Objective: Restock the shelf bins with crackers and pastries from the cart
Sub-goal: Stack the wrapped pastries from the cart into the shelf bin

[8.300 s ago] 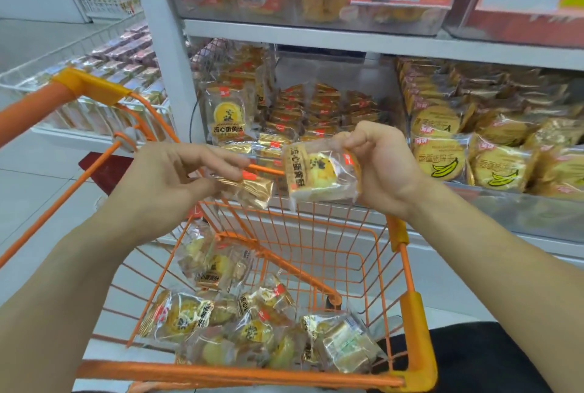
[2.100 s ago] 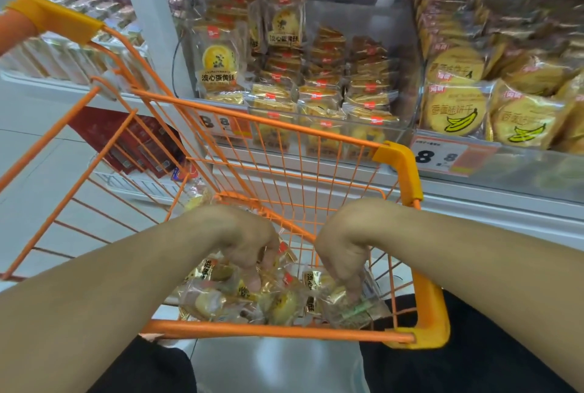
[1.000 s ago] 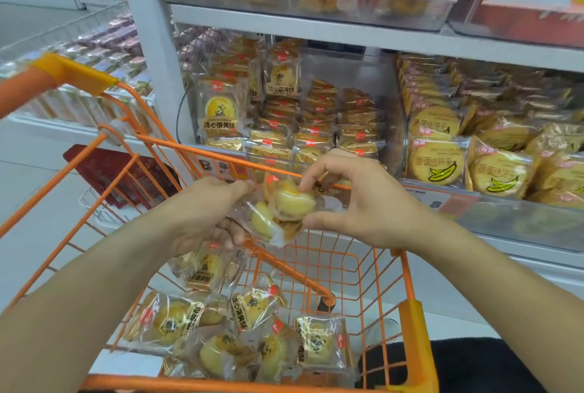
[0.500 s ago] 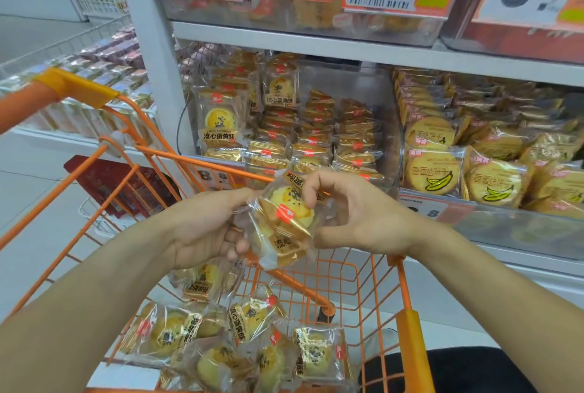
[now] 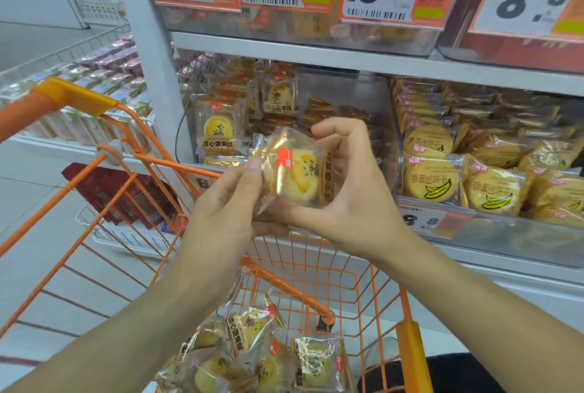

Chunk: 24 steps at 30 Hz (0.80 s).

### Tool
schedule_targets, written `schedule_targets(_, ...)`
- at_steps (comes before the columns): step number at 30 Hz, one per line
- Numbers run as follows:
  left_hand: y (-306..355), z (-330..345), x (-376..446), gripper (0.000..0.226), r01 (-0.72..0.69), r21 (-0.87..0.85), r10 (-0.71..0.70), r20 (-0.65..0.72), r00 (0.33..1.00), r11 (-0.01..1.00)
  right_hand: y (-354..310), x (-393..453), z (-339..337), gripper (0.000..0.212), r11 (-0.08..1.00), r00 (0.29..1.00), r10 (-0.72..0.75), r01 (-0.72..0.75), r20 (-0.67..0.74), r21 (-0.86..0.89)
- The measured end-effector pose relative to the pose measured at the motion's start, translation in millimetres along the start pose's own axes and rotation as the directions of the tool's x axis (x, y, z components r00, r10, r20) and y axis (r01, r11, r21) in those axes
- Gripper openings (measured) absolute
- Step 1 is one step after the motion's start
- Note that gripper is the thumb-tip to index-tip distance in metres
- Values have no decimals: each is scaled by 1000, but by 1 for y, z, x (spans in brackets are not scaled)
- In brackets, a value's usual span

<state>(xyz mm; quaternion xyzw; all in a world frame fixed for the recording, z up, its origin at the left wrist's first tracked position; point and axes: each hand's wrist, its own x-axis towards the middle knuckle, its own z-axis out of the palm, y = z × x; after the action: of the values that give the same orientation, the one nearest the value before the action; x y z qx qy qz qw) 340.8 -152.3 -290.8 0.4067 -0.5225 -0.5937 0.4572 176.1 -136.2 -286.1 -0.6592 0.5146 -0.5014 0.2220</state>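
Shelf bin (image 5: 390, 152) partly hidden behind hands (image 5: 354, 196) gripping pastry packet (image 5: 297, 171).

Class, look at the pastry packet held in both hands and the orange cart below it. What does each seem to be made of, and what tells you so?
Pastry packet: apparently thin clear plastic film, glossy; it crinkles, glints, and shows the yellow pastry inside.
Cart: probably coated metal wire, judging by thin rigid orange rods in a grid; its corner pieces look like smooth moulded plastic.
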Motion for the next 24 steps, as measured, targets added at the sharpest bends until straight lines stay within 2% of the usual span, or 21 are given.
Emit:
schedule_targets(2,-4,1,1,49,7,-57,-5,28,1000,998,5,0,5,100,1000,999,-8,8,33,-28)
schedule_targets(6,-10,0,4,66,-19,-74,22,43,999,997,9,1,20,69,997,998,-65,65,8,-52)
schedule_targets(9,-12,-2,6,98,-82,-51,82,7,997,995,11,4,28,58,991,996,70,-63,-52,122)
schedule_targets(10,-12,-3,6,99,-116,-9,116,-2,993,993,11,5,30,58,973,989,124,-106,-78,203)
schedule_targets(13,-9,-2,5,77,-192,163,185,58,981,968,13,8,35,59,916,956,259,-197,-141,349)
schedule_targets(15,-10,-1,6,80,-194,262,182,73,981,945,12,7,44,60,887,942,310,-237,-131,397)
schedule_targets(20,-15,-4,13,93,-65,237,59,36,998,969,8,2,65,77,949,950,310,-308,-29,66)
schedule_targets(22,-14,-5,17,70,-37,202,38,0,999,979,7,3,64,90,952,952,304,-302,36,-55)
schedule_targets(24,-14,-11,24,49,-34,108,45,-102,994,994,3,1,62,111,951,934,306,-292,186,-97)
